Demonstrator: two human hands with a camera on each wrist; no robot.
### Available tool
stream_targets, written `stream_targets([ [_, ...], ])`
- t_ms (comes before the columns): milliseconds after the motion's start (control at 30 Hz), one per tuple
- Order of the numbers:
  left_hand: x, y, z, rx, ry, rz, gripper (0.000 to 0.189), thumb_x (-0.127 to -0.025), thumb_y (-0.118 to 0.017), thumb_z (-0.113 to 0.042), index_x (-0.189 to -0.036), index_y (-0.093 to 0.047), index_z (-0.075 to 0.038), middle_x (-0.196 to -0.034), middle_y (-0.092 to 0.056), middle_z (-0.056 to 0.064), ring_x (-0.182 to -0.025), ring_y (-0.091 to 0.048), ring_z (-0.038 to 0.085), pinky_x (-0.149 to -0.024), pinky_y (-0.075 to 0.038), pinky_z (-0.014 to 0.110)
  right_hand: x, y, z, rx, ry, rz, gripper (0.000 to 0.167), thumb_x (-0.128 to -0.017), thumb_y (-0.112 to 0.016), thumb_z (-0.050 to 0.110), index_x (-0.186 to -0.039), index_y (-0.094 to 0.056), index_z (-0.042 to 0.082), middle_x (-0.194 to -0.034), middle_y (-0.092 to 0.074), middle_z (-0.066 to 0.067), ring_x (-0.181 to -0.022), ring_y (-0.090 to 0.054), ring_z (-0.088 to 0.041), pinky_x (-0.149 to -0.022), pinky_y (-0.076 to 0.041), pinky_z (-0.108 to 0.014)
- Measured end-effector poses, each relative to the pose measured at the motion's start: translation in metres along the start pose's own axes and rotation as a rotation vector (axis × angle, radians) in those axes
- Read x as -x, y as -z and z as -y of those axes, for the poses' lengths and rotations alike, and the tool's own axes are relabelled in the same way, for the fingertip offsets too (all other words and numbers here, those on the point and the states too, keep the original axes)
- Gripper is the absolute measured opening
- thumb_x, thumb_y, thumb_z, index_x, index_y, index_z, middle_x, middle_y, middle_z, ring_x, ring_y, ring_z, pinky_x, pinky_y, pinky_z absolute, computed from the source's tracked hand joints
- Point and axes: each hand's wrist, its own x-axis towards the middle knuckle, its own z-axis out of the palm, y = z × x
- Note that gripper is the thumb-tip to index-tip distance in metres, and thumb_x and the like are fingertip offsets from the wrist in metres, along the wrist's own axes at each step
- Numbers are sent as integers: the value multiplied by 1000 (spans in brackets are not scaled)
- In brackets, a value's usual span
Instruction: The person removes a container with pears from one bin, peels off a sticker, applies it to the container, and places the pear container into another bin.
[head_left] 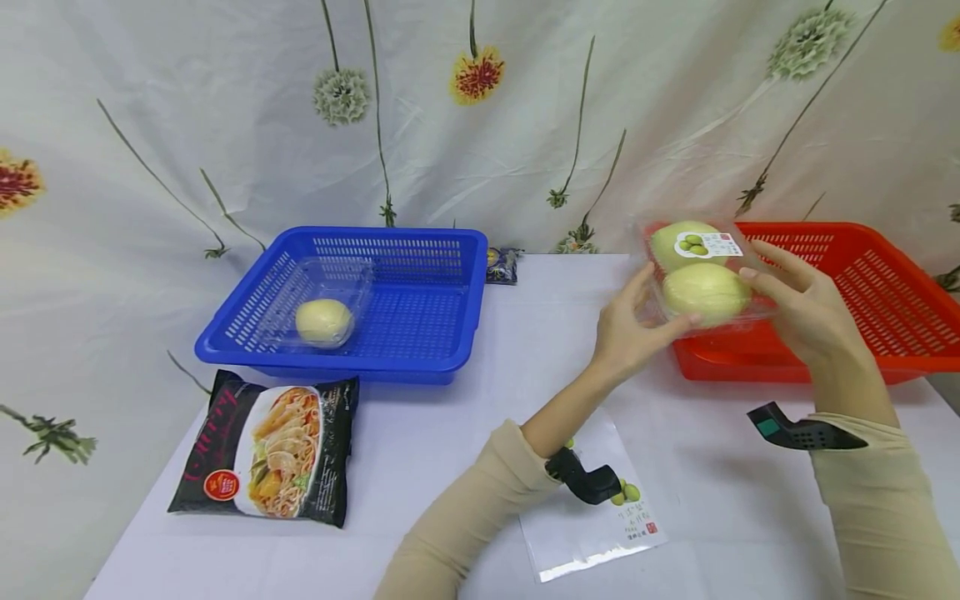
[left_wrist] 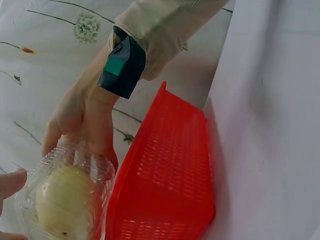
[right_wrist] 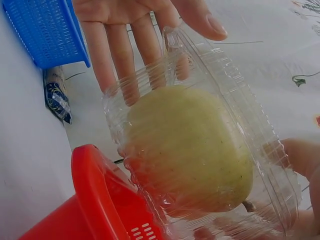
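Currently the hands (head_left: 628, 332) (head_left: 813, 310) grip the clear fruit pack (head_left: 703, 271) (it sits between them).

At the far left corner of the bench (head_left: 420, 483) sits a blue basket (head_left: 352, 368); in its left half lies a clear container (head_left: 318, 279) with one pale yellow fruit (head_left: 324, 322). In front of it, by the bench's left edge, a black noodle bag (head_left: 266, 450) lies flat. A small dark packet (head_left: 502, 266) rests by the far edge, just right of the basket. Toward the near edge lies a printed sheet (head_left: 577, 542), partly hidden. Flower-patterned cloth (head_left: 240, 125) hangs behind.
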Motion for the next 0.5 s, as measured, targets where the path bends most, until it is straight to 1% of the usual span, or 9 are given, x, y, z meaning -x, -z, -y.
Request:
stream_targets([
  [100,-1,-5,1,3,7,-16,74,-79,-76,-22,-142,-41,-7,-142,-46,7,-125,-49,17,-93,-42,16,-1,3,-1,2,1,-21,60,-92,-61,25,-146,-35,23,-138,-31,5,-112,-32,-8,-73,-48,-11],
  [200,-2,-12,2,48,26,-21,74,-79,-76,-21,-142,-40,-8,-142,-45,7,-125,-49,16,-91,-45,18,-1,8,-3,-19,6,-40,59,-91,-62,25,-145,-38,23,-134,-34,7,-110,-33,-8,-72,-49,-11],
  [300,-4,-20,3,90,55,-24,74,-79,-76,-20,-141,-38,-8,-143,-43,8,-126,-47,17,-90,-46,20,-1,15,-4,-56,8,-55,56,-91,-62,23,-143,-41,22,-126,-40,10,-107,-37,-7,-70,-50,-12],
  [400,-5,-28,4,91,76,-30,72,-79,-77,-22,-138,-37,-10,-144,-43,8,-127,-46,16,-90,-47,21,-2,21,-6,-64,4,-68,56,-91,-63,23,-142,-42,22,-121,-42,11,-104,-37,-7,-69,-50,-13],
  [500,-5,-34,3,77,89,-25,69,-79,-76,-24,-134,-37,-11,-143,-43,7,-128,-45,15,-90,-46,19,-4,27,-8,-79,-5,-81,56,-90,-63,22,-142,-42,22,-121,-42,11,-104,-38,-7,-69,-50,-13],
])
